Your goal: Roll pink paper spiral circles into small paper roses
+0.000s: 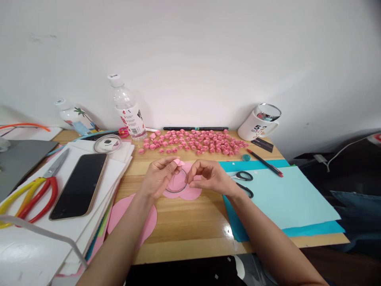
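Observation:
My left hand pinches a small pink paper piece between thumb and fingers, above the middle of the table. Close beside it on the right is my right hand, its fingers curled in with thumb and fingertips near each other. Whatever they hold, if anything, is too small to make out. Under both hands lies a pink paper shape with rounded lobes. A thin dark round ring rests on it, partly hidden by my hands. Another pink paper shape is partly beneath my left forearm.
Several small pink paper rolls spread along the back. Scissors, a phone and papers lie left; bottles stand behind. On the right are a mug, black-handled scissors, a pen and blue sheets.

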`<state>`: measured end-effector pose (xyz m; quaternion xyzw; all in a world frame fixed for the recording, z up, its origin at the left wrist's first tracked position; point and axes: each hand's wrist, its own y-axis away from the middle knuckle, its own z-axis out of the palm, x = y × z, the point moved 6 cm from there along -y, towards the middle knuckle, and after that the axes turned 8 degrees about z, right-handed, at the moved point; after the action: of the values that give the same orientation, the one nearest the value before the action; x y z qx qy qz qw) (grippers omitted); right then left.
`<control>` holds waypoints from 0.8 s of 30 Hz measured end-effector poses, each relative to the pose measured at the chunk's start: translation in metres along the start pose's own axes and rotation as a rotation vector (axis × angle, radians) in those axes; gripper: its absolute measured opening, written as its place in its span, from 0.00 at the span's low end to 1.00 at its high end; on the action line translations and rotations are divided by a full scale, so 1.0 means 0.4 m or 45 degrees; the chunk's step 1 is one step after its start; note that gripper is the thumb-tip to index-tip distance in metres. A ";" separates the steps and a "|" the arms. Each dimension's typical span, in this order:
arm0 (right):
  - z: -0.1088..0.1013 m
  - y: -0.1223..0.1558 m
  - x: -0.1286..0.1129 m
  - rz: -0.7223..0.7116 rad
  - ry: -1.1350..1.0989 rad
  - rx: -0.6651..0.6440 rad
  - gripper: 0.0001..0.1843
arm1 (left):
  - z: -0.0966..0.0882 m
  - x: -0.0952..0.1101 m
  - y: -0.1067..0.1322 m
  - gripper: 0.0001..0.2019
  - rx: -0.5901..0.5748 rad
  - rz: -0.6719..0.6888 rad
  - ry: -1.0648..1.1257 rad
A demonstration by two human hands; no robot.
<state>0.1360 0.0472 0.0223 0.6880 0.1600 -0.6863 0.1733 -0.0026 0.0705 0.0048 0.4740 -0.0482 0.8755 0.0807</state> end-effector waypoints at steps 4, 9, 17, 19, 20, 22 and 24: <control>-0.023 0.007 -0.015 -0.191 0.237 0.420 0.09 | 0.010 -0.014 0.010 0.09 -0.067 -0.098 0.052; -0.009 0.021 -0.047 -0.513 0.639 0.577 0.05 | 0.009 -0.033 0.012 0.08 -0.127 -0.135 0.017; 0.010 0.030 -0.038 -0.702 0.999 0.637 0.08 | 0.014 -0.038 0.014 0.05 -0.115 -0.155 0.017; 0.013 0.030 -0.032 -0.718 1.043 0.636 0.08 | 0.018 -0.037 0.014 0.05 -0.115 -0.164 0.017; 0.013 0.032 -0.031 -0.731 1.058 0.649 0.08 | 0.020 -0.037 0.015 0.04 -0.115 -0.170 0.017; 0.013 0.036 -0.032 -0.772 1.078 0.683 0.08 | 0.022 -0.039 0.016 0.05 -0.119 -0.185 0.021; 0.013 0.040 -0.034 -0.817 1.087 0.705 0.08 | 0.024 -0.042 0.018 0.05 -0.129 -0.201 0.022</control>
<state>0.1386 0.0310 0.0362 0.8397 0.2305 -0.3836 -0.3076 0.0130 0.0604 -0.0039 0.4639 -0.0543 0.8669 0.1739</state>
